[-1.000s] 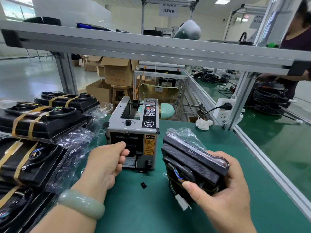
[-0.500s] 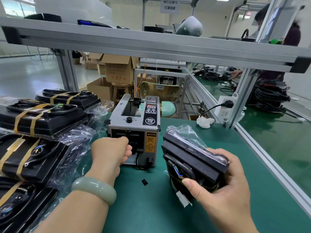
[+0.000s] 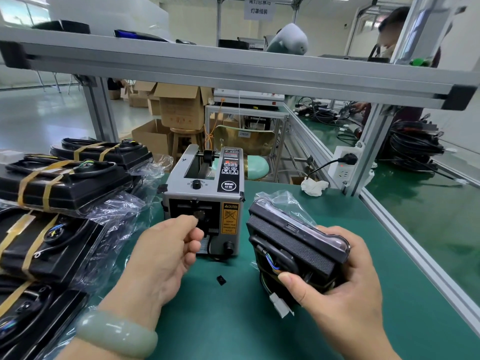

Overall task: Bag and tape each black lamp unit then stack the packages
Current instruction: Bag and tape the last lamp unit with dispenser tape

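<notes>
The right hand (image 3: 345, 287), in the lower right of the frame, grips a black lamp unit (image 3: 293, 245). The thumb lies across its near face and the fingers wrap round the far end. The unit is tilted, held just above the green table (image 3: 233, 320), and sits in a clear plastic bag (image 3: 283, 203) whose loose mouth sticks up behind it. Blue and yellow wires (image 3: 270, 263) show at its near end, and a white connector (image 3: 280, 306) hangs below. The left hand (image 3: 166, 258), with a pale green bangle (image 3: 117, 333) on the wrist, is at the front outlet of the grey tape dispenser (image 3: 205, 198) in the middle of the frame. Its fingers are curled, with the thumb tip pressed against the forefinger. I cannot tell whether any tape is between them. A small black piece (image 3: 220, 280) lies on the table between the two hands. Along the left edge, finished packages (image 3: 65, 185) are stacked, each a bagged black unit bound with yellowish tape bands. Behind the dispenser to the right, a crumpled white tissue (image 3: 313, 187) lies near a white socket strip (image 3: 342, 165) with a black plug in it. An aluminium frame rail (image 3: 233, 71) crosses the top of the frame, and cardboard boxes (image 3: 181, 107) stand on the floor beyond.
</notes>
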The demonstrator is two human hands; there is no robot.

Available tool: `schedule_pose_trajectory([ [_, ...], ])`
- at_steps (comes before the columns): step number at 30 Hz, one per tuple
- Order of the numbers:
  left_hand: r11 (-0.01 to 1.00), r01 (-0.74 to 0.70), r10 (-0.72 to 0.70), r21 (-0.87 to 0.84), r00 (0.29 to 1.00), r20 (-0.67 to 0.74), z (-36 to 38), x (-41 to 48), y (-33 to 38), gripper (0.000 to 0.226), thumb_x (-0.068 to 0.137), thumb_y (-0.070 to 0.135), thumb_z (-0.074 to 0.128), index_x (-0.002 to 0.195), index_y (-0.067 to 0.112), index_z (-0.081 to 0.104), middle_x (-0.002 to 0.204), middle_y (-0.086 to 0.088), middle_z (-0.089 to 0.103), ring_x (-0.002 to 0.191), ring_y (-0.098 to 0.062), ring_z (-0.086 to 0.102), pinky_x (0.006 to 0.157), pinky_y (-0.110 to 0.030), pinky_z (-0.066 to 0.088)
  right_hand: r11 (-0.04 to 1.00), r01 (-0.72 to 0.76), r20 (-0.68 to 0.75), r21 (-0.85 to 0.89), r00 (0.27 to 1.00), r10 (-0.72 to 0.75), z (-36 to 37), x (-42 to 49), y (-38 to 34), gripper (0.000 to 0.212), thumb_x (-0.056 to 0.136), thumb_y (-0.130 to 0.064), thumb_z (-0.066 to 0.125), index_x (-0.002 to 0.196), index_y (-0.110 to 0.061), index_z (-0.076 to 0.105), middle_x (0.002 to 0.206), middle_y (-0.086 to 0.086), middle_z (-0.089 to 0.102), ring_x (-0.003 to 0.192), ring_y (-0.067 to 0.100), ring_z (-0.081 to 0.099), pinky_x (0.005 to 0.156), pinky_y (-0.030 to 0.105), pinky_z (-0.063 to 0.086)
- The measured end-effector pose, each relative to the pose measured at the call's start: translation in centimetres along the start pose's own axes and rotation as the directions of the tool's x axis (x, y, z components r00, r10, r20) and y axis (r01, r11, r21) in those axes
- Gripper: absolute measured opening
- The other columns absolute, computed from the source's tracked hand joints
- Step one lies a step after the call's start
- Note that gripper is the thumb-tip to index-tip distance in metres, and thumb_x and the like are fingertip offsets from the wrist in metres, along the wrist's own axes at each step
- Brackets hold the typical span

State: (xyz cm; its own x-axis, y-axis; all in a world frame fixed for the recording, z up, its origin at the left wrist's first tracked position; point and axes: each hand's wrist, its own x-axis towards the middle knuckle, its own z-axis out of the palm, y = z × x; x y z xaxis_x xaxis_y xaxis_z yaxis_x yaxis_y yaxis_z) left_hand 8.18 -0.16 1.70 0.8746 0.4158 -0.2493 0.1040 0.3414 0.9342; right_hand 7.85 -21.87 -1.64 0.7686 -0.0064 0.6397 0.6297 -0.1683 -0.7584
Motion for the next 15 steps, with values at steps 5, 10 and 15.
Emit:
schedule_pose_trajectory([
  [5, 0.990, -0.112, 0.078, 0.089, 0.944, 0.321, 0.9, -4.7, 0.7, 0.023, 0.069, 0.038, 0.078, 0.062, 0.021, 0.064, 0.059, -0.001, 0.060, 0.046, -0.009, 0.047, 0.042, -0.016, 0.038, 0.999, 0.039, 0.005, 0.006, 0.999, -0.039, 0.0, 0.2, 0.1, 0.068, 0.047, -0.035, 0.084, 0.107, -0.048, 0.053, 0.104, -0.021, 0.065, 0.089, 0.002, 0.066, 0.079, 0.012, 0.049],
  [10, 0.928, -0.346, 0.297, 0.140, 0.912, 0.281, 2.1, -6.3, 0.5, 0.032, 0.053, 0.048, 0.083, 0.065, 0.022, 0.070, 0.069, 0.007, 0.061, 0.069, -0.006, 0.051, 0.063, -0.023, 0.038, 0.995, 0.093, 0.022, -0.030, 0.996, -0.092, 0.0, 0.3, 0.3, 0.073, 0.048, -0.026, 0.086, 0.109, -0.047, 0.053, 0.106, -0.023, 0.064, 0.090, 0.000, 0.065, 0.079, 0.009, 0.047],
  [15, 0.887, -0.418, 0.345, 0.198, 0.883, 0.318, 2.7, -5.7, 0.3, 0.025, 0.072, 0.046, 0.071, 0.066, 0.021, 0.074, 0.094, 0.019, 0.072, 0.119, 0.021, 0.039, 0.105, -0.028, 0.029, 0.994, 0.110, 0.042, -0.013, 0.993, -0.110, 0.2, 0.2, 0.3, 0.067, 0.051, -0.035, 0.085, 0.110, -0.040, 0.054, 0.109, -0.018, 0.064, 0.091, 0.004, 0.065, 0.080, 0.015, 0.050],
])
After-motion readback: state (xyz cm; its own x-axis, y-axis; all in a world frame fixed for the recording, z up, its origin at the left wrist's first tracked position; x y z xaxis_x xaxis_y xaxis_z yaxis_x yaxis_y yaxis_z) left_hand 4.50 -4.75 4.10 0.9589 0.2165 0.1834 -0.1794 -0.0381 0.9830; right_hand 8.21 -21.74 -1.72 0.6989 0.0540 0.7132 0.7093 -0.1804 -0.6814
